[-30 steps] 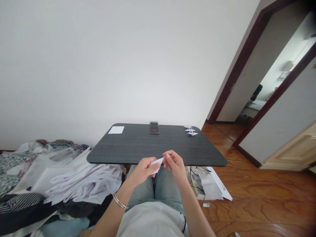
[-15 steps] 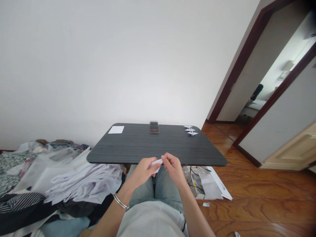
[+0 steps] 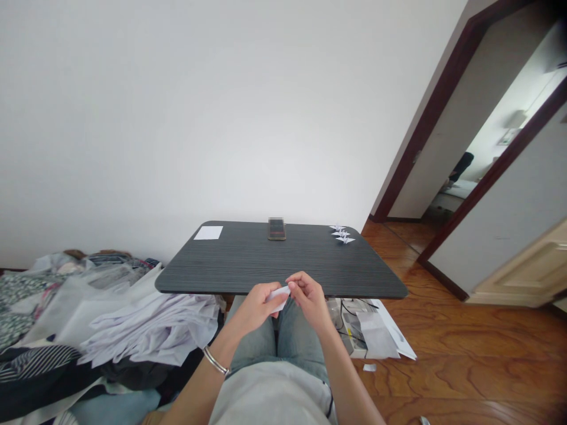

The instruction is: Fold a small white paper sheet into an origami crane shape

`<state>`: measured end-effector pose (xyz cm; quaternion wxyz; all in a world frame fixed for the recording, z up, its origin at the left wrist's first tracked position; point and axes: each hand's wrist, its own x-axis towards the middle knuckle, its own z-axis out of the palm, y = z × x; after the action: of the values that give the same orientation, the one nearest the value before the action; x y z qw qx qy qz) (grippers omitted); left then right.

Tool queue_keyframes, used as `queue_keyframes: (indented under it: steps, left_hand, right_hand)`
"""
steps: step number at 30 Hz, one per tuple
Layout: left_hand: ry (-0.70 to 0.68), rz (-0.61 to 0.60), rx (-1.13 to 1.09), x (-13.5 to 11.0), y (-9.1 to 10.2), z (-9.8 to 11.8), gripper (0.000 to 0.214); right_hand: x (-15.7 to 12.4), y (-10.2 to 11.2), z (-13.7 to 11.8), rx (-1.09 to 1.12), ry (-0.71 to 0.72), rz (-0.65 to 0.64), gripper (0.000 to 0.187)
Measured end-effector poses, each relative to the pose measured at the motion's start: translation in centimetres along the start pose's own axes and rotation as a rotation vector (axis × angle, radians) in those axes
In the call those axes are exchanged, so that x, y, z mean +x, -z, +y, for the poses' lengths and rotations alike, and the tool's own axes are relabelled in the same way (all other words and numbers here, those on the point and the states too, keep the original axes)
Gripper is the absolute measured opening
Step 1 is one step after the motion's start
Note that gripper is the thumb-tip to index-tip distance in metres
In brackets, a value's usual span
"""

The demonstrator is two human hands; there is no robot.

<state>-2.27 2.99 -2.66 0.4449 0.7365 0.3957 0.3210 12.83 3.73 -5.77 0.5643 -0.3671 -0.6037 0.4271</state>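
Both my hands meet just in front of the near edge of a dark wood-grain table [image 3: 248, 262]. Between them is a small folded piece of white paper [image 3: 279, 294]. My left hand [image 3: 253, 307], with a metal bangle at the wrist, pinches the paper from below. My right hand [image 3: 309, 297] pinches the paper's right tip with its fingers curled. Three small white paper cranes [image 3: 342, 234] stand at the table's far right corner. A flat white paper square [image 3: 208, 232] lies at the far left corner.
A phone [image 3: 276, 228] stands propped at the table's far edge against the white wall. Piled clothes and plastic bags [image 3: 101, 319] fill the left. Papers and a box [image 3: 372, 333] lie on the wooden floor under the table's right side. An open doorway [image 3: 482, 159] is at right.
My right hand has slid left along the paper towards my left hand, and less of the paper shows between them. Everything on the table is unmoved.
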Motion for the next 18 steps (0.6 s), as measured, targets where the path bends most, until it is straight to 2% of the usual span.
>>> queue_keyframes:
  steps: [11,15,18]
  left_hand:
    - [0.000,-0.005,0.025,-0.02,-0.23,-0.24,0.034]
    - [0.003,0.000,-0.014,0.04,-0.30,-0.26,0.035]
    - [0.030,0.017,-0.106,0.20,-0.40,-0.52,0.035]
  right_hand:
    - [-0.11,-0.63,0.27,0.031,-0.048,0.138,0.040]
    - [-0.12,-0.54,0.10,-0.008,-0.041,0.055,0.033]
    - [-0.13,-0.59,-0.07,-0.041,-0.039,0.093,0.032]
